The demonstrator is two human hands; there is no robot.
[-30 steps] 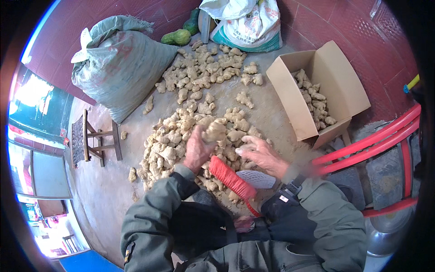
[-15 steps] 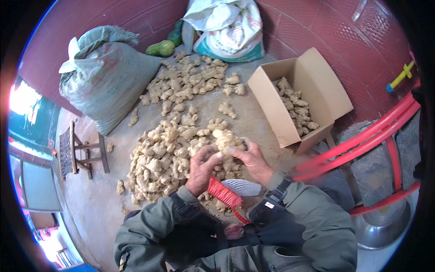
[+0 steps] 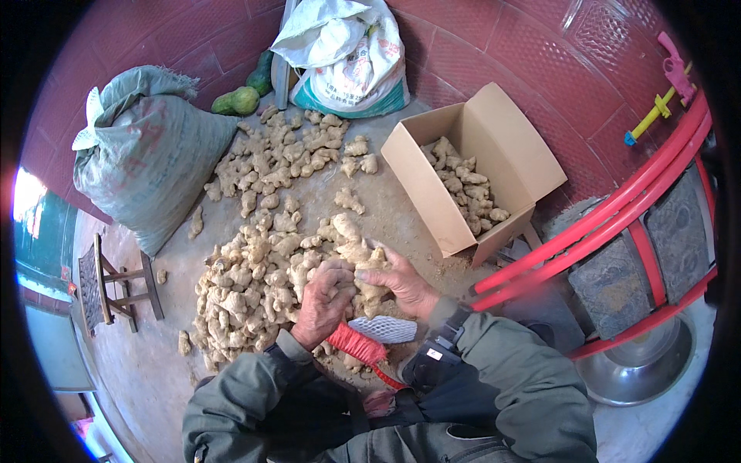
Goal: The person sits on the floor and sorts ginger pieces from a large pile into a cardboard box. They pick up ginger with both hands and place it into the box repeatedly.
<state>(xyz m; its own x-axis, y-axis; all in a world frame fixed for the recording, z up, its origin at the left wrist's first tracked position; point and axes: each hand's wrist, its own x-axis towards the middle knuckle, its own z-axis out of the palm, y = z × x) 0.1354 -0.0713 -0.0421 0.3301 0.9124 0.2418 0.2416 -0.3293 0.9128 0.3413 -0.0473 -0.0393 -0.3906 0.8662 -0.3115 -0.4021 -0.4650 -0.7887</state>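
Observation:
A knobbly ginger root (image 3: 373,287) is held over the near side of a large ginger heap (image 3: 243,289). My right hand (image 3: 409,285) is closed on it, thumb across the front and fingers behind. On its left side, my left hand (image 3: 323,302) has its fingers curled in against the root; whatever lies inside them is hidden. Just below the hands are a red ribbed, mesh-like bundle (image 3: 357,342) with a red cord and a white foam net (image 3: 384,329). Another long ginger root (image 3: 349,235) shows just beyond my fingers.
An open cardboard box (image 3: 421,185) at the right holds ginger. More ginger (image 3: 278,154) lies spread farther back. A full grey-green sack (image 3: 154,166), a white sack (image 3: 347,73), green gourds (image 3: 235,101), a small wooden stool (image 3: 127,285), red tubing (image 3: 587,228) and a metal basin (image 3: 641,378) surround it.
The view has shifted, so the surroundings appear farther left. My left fingers have curled in more tightly, and the ginger root has turned downward in my right hand.

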